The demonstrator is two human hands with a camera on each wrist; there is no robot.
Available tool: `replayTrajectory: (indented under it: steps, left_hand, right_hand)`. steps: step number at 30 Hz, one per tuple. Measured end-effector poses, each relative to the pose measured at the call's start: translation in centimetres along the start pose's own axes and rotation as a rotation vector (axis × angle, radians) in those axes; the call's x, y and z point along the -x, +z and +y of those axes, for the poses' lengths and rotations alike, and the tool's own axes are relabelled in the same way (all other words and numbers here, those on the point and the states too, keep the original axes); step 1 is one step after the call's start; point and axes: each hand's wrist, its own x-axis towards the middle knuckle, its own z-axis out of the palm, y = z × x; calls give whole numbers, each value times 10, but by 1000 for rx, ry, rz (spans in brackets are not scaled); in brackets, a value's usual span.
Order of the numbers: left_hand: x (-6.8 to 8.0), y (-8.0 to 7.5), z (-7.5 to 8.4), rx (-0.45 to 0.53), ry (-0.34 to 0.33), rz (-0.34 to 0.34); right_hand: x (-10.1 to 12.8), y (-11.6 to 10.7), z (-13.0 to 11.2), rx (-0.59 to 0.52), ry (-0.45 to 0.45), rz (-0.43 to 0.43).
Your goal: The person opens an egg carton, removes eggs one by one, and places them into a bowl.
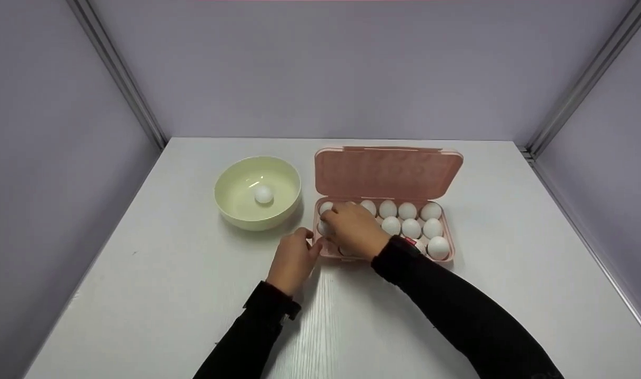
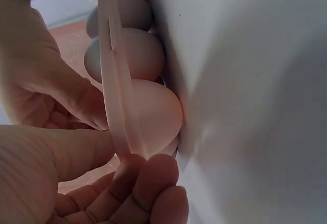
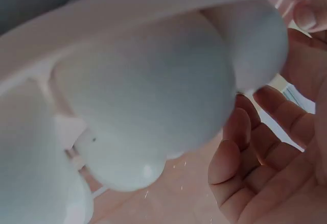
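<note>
Reaching into the pink egg tray (image 1: 447, 252) with the right hand (image 1: 354, 229), fingers curled down over the white eggs (image 1: 411, 227) at the tray's near-left corner. Cannot tell from the head view whether an egg is actually gripped; palm covers that corner. Seen from the right wrist: fingers (image 3: 240, 152) bent and spread beside a big white egg (image 3: 153, 96) in its cup, close but not clearly closed round it. Steadying with the left hand (image 1: 293, 259), just left of the right one, fingertips and thumb touching the tray's near-left edge. Confirmed from the left wrist: fingertips (image 2: 153, 178) curled up against the thin pink rim (image 2: 116, 106), thumb on the other side, pinching it, eggs (image 2: 138, 53) lined up right behind. Standing up behind the right hand, the tray's lid (image 1: 386, 171), open and tilted back. Filling the cups to the right of that hand, two rows of eggs plus a few in the near row. Sitting beyond the left hand, up and to its left, a pale yellow bowl (image 1: 231, 208) with a single white egg (image 1: 263, 194) inside. Resting on the white counter (image 1: 168, 295), all of it. Black sleeves (image 1: 457, 310) on both arms.
</note>
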Motion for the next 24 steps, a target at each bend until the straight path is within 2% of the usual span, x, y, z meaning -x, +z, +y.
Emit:
replayTrajectory:
  steps: [7, 16, 20, 24]
  left_hand:
    - [0, 1, 0, -23, 25, 17]
    - [-2, 3, -5, -35, 41, 20]
    - [-2, 3, -7, -42, 54, 17]
    - [-3, 4, -9, -48, 68, 19]
  right_hand:
    - [-11, 6, -7, 119, -10, -9]
    - [-16, 20, -7, 154, 30, -25]
    - [-12, 24, -1, 137, -9, 63]
    - [-2, 23, 5, 31, 2, 150]
